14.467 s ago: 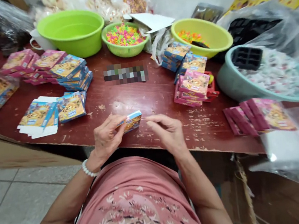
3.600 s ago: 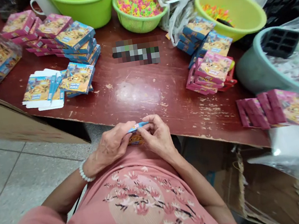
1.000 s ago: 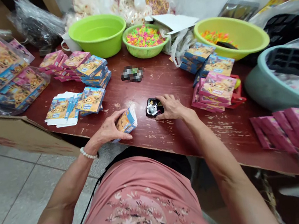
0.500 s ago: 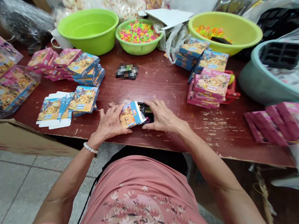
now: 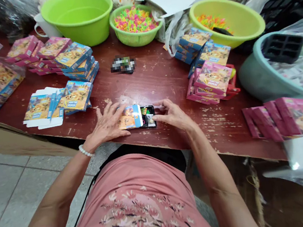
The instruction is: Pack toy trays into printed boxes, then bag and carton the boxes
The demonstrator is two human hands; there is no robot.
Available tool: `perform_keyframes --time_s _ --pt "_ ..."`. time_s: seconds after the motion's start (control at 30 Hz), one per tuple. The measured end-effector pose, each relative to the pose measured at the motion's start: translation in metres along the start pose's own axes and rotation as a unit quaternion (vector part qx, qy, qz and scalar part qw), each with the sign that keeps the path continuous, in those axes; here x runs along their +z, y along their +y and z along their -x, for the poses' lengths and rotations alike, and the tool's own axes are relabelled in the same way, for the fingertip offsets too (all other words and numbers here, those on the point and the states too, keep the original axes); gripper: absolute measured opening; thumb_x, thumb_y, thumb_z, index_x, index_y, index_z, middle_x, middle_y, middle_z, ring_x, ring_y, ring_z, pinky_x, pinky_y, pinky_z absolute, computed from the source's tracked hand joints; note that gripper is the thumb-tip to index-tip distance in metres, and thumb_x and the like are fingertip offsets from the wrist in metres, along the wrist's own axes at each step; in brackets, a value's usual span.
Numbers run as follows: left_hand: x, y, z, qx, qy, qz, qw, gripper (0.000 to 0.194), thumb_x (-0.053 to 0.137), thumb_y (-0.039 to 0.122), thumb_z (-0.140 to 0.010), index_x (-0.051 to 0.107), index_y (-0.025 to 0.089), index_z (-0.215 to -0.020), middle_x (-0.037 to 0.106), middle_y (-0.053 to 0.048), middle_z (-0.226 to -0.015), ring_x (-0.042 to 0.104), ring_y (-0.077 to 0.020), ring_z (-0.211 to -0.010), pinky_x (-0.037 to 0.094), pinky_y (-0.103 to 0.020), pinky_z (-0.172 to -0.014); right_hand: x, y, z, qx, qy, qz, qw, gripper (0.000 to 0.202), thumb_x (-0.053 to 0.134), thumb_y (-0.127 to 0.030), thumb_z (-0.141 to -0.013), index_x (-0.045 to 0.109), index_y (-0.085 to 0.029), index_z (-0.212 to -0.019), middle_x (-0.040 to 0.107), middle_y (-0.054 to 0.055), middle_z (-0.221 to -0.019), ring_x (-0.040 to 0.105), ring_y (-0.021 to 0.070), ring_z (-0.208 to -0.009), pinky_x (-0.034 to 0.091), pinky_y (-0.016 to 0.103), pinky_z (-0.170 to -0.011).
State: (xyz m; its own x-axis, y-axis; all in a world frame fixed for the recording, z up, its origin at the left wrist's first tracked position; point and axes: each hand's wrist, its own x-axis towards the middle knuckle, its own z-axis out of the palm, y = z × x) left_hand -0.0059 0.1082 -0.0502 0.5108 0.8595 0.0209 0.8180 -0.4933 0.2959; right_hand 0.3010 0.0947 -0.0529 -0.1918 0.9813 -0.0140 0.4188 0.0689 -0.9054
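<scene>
A small blue and yellow cardboard box (image 5: 129,117) lies flat near the table's front edge, its right end open. A black compartment tray (image 5: 149,123) with small bright pieces in it sticks partly out of that end. My left hand (image 5: 109,124) grips the box from the left, fingers over its far side and thumb along the near side. At the tray's outer end is my right hand (image 5: 173,114), its thumb and fingertips on the tray's right edge. The rest of the tray is hidden inside the box.
Flat blue cartons (image 5: 39,107) and stacked blue boxes (image 5: 75,58) lie left. Pink boxes (image 5: 213,77) stand right, more pink boxes (image 5: 291,117) beyond. Behind are a green basin (image 5: 80,29), a basket (image 5: 138,35) of colourful pieces and a yellow basin (image 5: 241,31).
My right hand has drawn back to the right from over the tray, uncovering more of it. My left hand still holds the box. The whole view has shifted slightly.
</scene>
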Motion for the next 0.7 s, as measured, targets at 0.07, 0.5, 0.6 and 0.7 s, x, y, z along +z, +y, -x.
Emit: perform_keyframes --time_s 0.07,0.5,0.6,0.7 --pt "0.003 -0.001 0.003 0.0 0.005 -0.001 1.0 0.116 0.091 0.059 -0.07 0.033 0.03 -0.166 0.036 -0.018 -0.171 0.024 -0.0523 -0.158 0.01 -0.086 -0.119 0.004 0.007 0.002 0.048 0.005 -0.026 0.999 0.051 0.084 -0.052 -0.071 0.069 -0.02 -0.108 0.071 0.002 -0.092 0.063 0.0177 -0.073 0.052 0.032 -0.066" --pt "0.018 -0.003 0.003 0.037 0.018 0.029 0.999 0.1 0.086 0.06 -0.075 0.045 0.029 -0.161 0.04 -0.016 -0.169 0.027 -0.0491 -0.157 0.023 -0.071 -0.122 0.053 -0.009 -0.009 0.103 -0.065 -0.171 0.978 0.019 0.078 -0.031 -0.064 0.067 -0.02 -0.077 0.068 -0.003 -0.068 0.059 0.0122 -0.062 0.047 0.025 -0.061" --pt "0.019 0.003 0.01 0.047 0.036 0.019 0.998 0.096 0.082 0.058 -0.079 0.044 0.028 -0.161 0.038 -0.017 -0.17 0.026 -0.0488 -0.158 0.024 -0.072 -0.122 0.067 -0.015 -0.006 0.127 -0.108 -0.354 0.92 0.036 0.08 -0.025 -0.059 0.063 -0.022 -0.091 0.075 -0.002 -0.081 0.068 0.0145 -0.071 0.057 0.027 -0.068" --pt "0.019 0.011 0.021 0.046 0.075 0.016 0.996 0.079 0.072 0.045 -0.088 0.045 0.027 -0.161 0.04 -0.016 -0.17 0.027 -0.0468 -0.16 0.021 -0.073 -0.124 0.074 -0.025 0.003 0.117 -0.106 -0.406 0.9 0.049 0.08 -0.024 -0.063 0.06 -0.024 -0.108 0.076 -0.002 -0.091 0.071 0.0146 -0.075 0.06 0.027 -0.068"
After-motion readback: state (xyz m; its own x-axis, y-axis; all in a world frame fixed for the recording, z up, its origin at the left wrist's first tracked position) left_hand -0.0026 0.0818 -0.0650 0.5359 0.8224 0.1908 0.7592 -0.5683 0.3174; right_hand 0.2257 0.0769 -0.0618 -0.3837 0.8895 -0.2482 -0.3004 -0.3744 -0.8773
